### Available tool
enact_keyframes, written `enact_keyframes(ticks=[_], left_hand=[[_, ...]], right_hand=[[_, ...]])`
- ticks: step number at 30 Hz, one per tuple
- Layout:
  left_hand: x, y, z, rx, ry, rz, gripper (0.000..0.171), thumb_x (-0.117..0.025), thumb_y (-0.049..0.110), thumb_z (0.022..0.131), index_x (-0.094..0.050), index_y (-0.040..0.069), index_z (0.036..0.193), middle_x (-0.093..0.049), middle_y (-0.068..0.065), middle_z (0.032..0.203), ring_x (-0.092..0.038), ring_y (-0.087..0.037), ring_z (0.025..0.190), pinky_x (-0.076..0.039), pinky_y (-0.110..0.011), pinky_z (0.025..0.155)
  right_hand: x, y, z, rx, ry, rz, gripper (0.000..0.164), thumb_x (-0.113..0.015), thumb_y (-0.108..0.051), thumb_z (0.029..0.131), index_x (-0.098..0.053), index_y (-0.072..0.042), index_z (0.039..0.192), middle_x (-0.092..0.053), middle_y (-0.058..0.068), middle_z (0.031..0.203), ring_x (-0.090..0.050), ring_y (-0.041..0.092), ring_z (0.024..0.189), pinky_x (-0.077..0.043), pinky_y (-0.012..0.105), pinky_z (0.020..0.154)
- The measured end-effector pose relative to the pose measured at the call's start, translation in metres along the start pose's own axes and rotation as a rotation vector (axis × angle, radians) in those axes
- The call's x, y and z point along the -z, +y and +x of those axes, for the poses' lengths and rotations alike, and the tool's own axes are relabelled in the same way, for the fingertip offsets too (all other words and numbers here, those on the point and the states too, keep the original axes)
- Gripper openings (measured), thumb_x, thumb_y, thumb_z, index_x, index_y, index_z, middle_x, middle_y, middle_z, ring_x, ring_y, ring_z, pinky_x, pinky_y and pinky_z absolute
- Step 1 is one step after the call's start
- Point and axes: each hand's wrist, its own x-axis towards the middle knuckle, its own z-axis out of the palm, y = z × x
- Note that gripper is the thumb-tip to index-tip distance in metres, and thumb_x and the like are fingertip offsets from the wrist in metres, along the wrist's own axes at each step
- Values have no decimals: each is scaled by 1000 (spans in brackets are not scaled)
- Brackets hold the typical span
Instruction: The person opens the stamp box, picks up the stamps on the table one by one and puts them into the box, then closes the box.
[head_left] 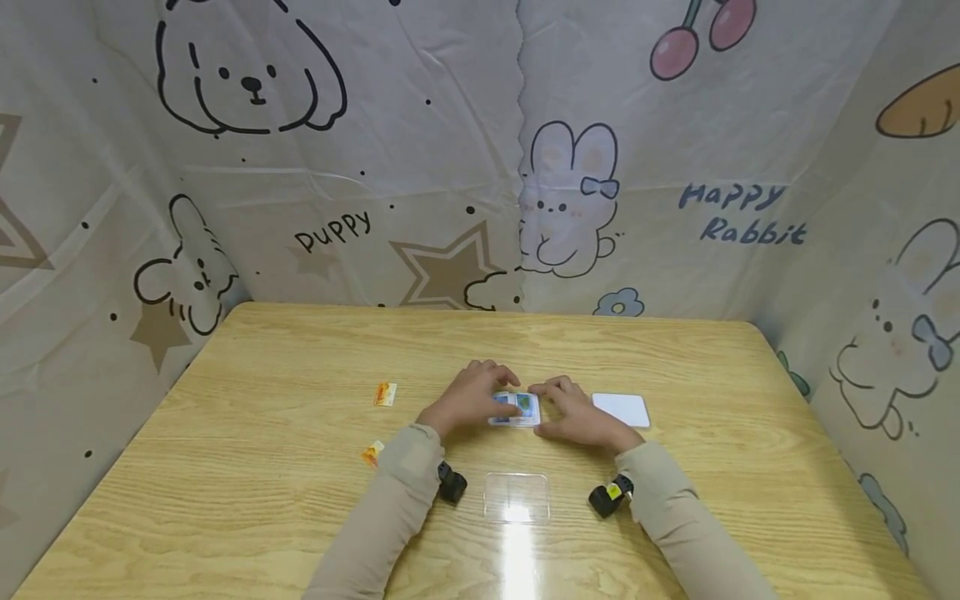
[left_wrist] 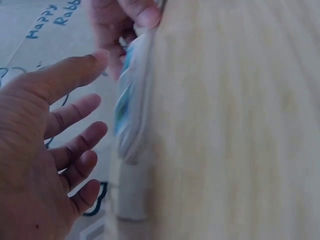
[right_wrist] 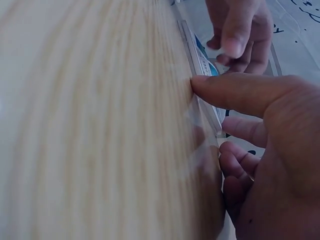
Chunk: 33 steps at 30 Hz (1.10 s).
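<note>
A small flat clear case with blue printed pieces in it lies on the table between the two hands. My right hand holds its right end, with the thumb on the near edge and the fingers on the far side. The left hand hovers at the left end, thumb over the case and fingers spread. In the left wrist view, a gap shows between the left fingers and the case. The right wrist view has the right thumb against the case's near edge.
A clear plastic cover lies nearer the body, between the forearms. A white rectangular piece lies beyond the right wrist. Two small orange-and-yellow pieces, one farther back and one partly behind the left sleeve, lie to the left.
</note>
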Motion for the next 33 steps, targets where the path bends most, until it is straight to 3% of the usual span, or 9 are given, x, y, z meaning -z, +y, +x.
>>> enact_keyframes(ticks=[7,10,21,33], left_hand=[[29,-25,-23,63,46,-232,47,-75,35,83,-61,14,123,-56,-8,124,-46,-28,116,-41,-48,97],[41,-37,-34,63,58,-280,49,-75,32,84,-59,12,127,-55,-12,127,-44,-31,117,-41,-48,97],[67,-58,-61,80,74,-336,52,-72,29,87,-55,10,131,-50,-14,131,-42,-36,119,-40,-48,92],[86,-76,-81,70,93,-309,56,-71,29,88,-51,7,136,-48,-18,136,-41,-39,119,-42,-48,89]], right_hand=[[4,-2,-3,2,-31,82,65,-69,-22,88,-40,-11,145,-35,17,137,-38,35,127,-34,58,104],[6,0,-5,0,-31,109,67,-69,-19,88,-39,-11,146,-34,16,135,-40,32,125,-38,54,103],[13,0,-11,29,9,124,66,-69,-20,88,-38,-11,146,-35,16,134,-43,32,123,-40,53,101],[44,7,-30,40,48,133,70,-69,-27,90,-35,-9,148,-26,21,142,-35,41,130,-38,60,101]])
